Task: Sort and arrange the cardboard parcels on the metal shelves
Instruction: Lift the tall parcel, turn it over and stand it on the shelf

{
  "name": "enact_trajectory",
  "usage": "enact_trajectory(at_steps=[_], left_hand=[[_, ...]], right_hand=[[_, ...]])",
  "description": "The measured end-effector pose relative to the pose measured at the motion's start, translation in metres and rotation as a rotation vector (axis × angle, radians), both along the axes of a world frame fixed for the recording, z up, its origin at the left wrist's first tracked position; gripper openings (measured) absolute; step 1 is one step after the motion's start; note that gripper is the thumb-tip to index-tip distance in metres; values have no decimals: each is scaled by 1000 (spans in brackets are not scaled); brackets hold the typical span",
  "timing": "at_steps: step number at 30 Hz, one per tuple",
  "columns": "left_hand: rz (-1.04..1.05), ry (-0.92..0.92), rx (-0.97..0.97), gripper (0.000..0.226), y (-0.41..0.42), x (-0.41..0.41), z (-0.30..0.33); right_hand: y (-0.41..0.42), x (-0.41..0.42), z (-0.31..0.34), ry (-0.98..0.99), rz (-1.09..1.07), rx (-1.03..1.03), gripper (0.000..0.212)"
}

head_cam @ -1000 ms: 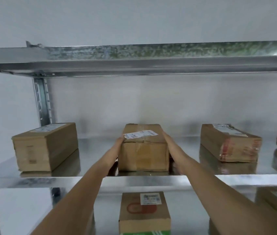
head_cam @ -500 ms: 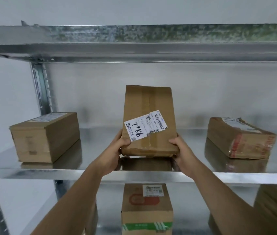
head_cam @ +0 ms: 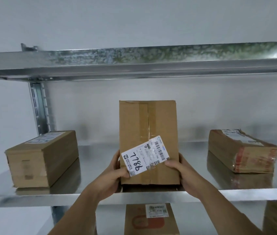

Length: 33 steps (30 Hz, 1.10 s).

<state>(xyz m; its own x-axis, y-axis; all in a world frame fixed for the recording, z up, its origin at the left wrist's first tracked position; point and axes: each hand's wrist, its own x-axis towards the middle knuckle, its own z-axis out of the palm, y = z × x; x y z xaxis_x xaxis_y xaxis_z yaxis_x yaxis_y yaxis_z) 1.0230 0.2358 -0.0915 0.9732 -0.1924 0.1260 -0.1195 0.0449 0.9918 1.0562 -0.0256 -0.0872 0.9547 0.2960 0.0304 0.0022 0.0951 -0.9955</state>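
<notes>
Head view is showing the left hand (head_cam: 112,173) and right hand (head_cam: 183,170) gripping the upright labelled parcel (head_cam: 148,133) by its lower sides, likely steadying it, label (head_cam: 145,157) facing near.

Centre parcel (head_cam: 148,141): brown cardboard, stood on end at front edge of middle metal shelf (head_cam: 193,195), taped seam running vertically, white label (head_cam: 145,157) stuck askew, handwritten "7786", barcodes
Left parcel (head_cam: 42,157): plain brown box, flat on same shelf, label on top
Right parcel (head_cam: 241,152): flat, angled, red-printed tape on end
Lower-shelf parcel (head_cam: 151,219): beneath centre one, orange print, white label
</notes>
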Motion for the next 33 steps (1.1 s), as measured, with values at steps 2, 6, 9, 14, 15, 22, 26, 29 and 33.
enact_trajectory(at_steps=[2, 6, 9, 14, 15, 22, 26, 29, 33], left_hand=[[-13, -12, -1, 95, -1, -1, 1], [-27, -36, 1, 93, -3, -6, 5], [-17, -51, 27, 89, -6, -9, 7], [34, -43, 52, 81, -8, -8, 5], [40, -41, 56, 80, -9, -9, 6], [51, -29, 77, 79, -7, -8, 5], [46, -26, 64, 81, -7, -8, 6], [42, -31, 43, 89, -7, -7, 5], [13, -27, 17, 88, -7, -7, 6]], right_hand=[[0, -1, 1, -6, -2, 11, 75], [0, -5, 5, -17, 6, 14, 73], [0, -6, 6, -21, 1, 11, 69], [0, -5, 4, -13, 1, 18, 66], [0, -4, 4, -11, 0, 21, 64], [0, 1, 1, 15, -1, 32, 42], [0, 2, 0, 1, 10, 27, 65], [0, 2, 0, -10, 10, 35, 67], [0, 1, 0, -2, 13, 38, 71]])
